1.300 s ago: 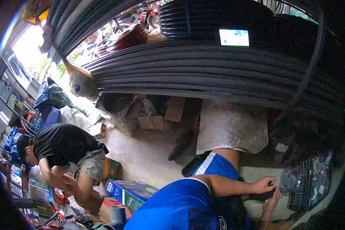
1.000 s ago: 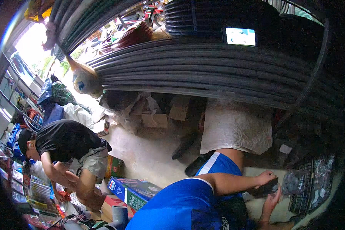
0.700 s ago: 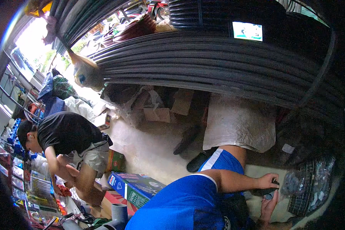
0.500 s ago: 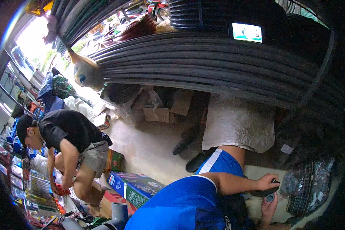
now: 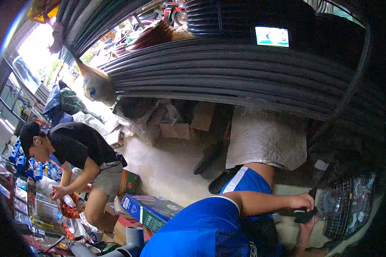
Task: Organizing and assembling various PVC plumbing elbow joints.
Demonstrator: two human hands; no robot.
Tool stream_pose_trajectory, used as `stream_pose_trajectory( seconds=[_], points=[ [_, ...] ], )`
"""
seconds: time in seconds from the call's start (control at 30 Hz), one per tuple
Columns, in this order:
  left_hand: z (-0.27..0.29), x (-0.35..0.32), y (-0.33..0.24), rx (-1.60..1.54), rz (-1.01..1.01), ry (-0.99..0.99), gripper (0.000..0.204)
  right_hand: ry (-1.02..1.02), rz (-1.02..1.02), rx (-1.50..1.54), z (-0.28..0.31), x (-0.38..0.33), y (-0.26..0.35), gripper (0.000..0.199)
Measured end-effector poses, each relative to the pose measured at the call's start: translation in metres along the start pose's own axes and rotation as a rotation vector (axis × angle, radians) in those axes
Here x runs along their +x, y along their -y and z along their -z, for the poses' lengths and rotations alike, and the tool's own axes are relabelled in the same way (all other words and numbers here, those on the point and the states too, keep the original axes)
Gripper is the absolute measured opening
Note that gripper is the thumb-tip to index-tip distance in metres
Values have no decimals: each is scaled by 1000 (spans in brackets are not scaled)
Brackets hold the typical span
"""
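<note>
Left hand (image 5: 303, 201) holds dark object (image 5: 306, 217); pipes (image 5: 210, 70) flank pale floor (image 5: 158, 165).

Pale flr (image 5: 158, 169), blue bx (image 5: 148, 210), plastic-wrapped pkgs (image 5: 359, 201)

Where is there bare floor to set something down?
The widest patch is the pale floor between the cardboard and the blue box. A smaller strip shows between the sack and the left hand. It's crowded at lower left, around the co-worker and grey pipe, and at right, by the plastic-wrapped packs.
</note>
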State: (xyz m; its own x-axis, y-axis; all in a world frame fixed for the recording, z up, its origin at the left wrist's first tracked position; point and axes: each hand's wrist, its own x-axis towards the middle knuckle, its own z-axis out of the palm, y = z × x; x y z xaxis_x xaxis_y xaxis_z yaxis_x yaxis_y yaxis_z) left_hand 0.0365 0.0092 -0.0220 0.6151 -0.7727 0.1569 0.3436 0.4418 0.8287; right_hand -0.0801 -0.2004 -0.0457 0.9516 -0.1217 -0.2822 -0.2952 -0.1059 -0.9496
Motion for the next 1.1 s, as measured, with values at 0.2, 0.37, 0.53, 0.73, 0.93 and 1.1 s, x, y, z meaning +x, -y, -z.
stream_pose_trajectory(
  seconds=[0.2, 0.37, 0.53, 0.73, 0.93, 1.1],
  points=[
    [-14, -2, -1, 583, -235, 59, 33, 92, 269, -74, -9, -8, 33, 51],
    [3, -7, -34, 676, -66, 168, 71, -118, 182, 58, -45, -5, 52, 38],
    [13, -9, -43, 770, 56, 133, 68, -34, 262, 194, -45, 1, 41, 42],
    [5, 0, 17, 734, 201, 10, 79, -146, 199, 138, -29, -24, 41, 51],
    [16, -21, -16, 824, 712, 275, 52, 128, 578, -632, -74, -39, 95, 46],
    [25, -12, -1, 824, 546, 369, 47, 169, 391, -583, -73, -45, 123, 41]
  ],
)
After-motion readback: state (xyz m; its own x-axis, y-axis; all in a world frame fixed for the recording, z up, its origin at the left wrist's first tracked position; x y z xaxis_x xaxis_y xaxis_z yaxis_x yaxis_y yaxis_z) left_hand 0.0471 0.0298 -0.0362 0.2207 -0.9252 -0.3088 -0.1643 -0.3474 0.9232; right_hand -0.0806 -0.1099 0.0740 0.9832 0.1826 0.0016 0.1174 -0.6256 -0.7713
